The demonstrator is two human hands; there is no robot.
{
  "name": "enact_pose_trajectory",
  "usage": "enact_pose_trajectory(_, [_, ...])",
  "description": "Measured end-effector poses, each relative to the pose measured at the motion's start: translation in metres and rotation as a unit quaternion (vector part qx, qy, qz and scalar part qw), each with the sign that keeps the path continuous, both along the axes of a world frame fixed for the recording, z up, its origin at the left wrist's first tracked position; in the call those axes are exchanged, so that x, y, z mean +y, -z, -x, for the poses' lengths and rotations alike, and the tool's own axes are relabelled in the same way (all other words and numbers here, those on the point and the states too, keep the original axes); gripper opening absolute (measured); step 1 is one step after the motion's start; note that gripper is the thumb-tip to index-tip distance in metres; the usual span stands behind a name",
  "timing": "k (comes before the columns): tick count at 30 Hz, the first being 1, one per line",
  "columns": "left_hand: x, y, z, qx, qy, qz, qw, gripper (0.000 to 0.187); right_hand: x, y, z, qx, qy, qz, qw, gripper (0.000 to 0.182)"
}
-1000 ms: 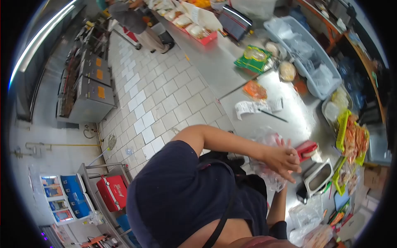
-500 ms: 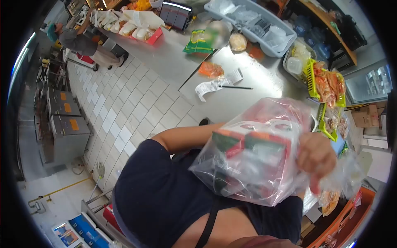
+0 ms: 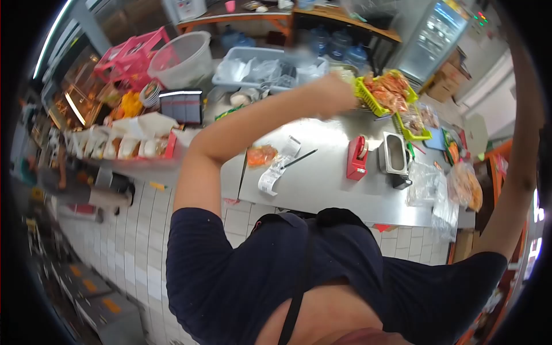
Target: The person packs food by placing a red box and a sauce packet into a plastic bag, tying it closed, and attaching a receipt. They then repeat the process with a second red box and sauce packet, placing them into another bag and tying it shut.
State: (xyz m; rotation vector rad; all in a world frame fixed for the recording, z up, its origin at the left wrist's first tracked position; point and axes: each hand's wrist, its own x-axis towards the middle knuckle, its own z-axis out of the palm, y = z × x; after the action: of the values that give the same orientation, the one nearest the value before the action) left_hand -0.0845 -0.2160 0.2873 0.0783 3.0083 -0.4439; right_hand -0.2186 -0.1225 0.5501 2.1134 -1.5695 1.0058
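While left hand blurs past counter edge | grasp unclear | right hand unseen

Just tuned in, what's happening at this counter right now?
A person in a dark shirt stands at a steel counter. Their left hand, blurred, reaches out toward a yellow-green basket of orange-red packets; whether it holds anything is unclear. The right arm is raised out of frame. A red tape dispenser, receipt and metal tin sit untouched.

Steel worktop mid-scene, white tiled floor near left, wooden bench far, glass-door fridge far right, strip light far left
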Motion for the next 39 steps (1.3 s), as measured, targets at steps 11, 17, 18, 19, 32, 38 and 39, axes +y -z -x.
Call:
enact_pose_trajectory(11, [0.033, 0.122, 0.099, -0.048, 0.123, -0.98, 0.15, 0.056, 0.049, 0.118, -0.033, 0.051, -0.068, -0.125, 0.989, 0.02])
enact_pose_trajectory(17, [0.007, 0.254, -0.014, 0.245, -0.029, -0.962, 0.118, 0.062, 0.075, 0.294, -0.016, -0.175, -0.133, -0.26, 0.94, 0.024])
enact_pose_trajectory(18, [-0.003, 0.259, -0.04, 0.241, -0.037, -0.962, 0.119, 0.062, 0.076, 0.333, -0.013, -0.236, -0.13, -0.239, 0.933, 0.021])
enact_pose_trajectory(19, [-0.017, 0.259, -0.067, 0.178, 0.043, -0.982, 0.051, 0.057, 0.079, 0.374, -0.011, -0.339, -0.11, -0.241, 0.903, 0.018])
enact_pose_trajectory(32, [0.133, 0.243, -0.026, 0.433, -0.335, -0.392, 0.739, 0.02, 0.096, 0.477, -0.003, -0.426, -0.066, -0.366, 0.824, 0.039])
enact_pose_trajectory(38, [0.141, 0.26, -0.019, 0.518, -0.476, -0.381, 0.6, 0.018, 0.104, 0.561, 0.205, -0.371, 0.39, -0.285, 0.793, 0.02])
enact_pose_trajectory(39, [0.14, 0.254, -0.019, 0.465, -0.486, -0.459, 0.58, 0.018, 0.105, 0.591, 0.214, -0.256, 0.431, -0.361, 0.786, 0.018])
